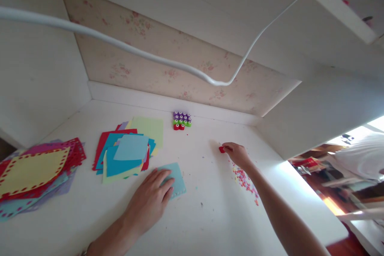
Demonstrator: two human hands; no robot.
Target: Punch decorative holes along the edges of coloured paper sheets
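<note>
My left hand [154, 194] lies with its fingers spread on a light blue paper square [179, 182], which has small holes along its lower edge. Farther right, my right hand [236, 154] is closed around a small red punch [222, 149], just above the white table [207, 224]. Tiny punched paper bits [246, 182] in pink, red and orange are scattered beside my right forearm. At the table's back, purple, green and red punches [181, 120] stand in rows.
Plain coloured sheets [129, 148] are piled left of centre. At the far left lies a stack of papers with punched borders [36, 168]. A white cable [168, 62] hangs across the upper view. A low ledge [135, 98] runs along the back.
</note>
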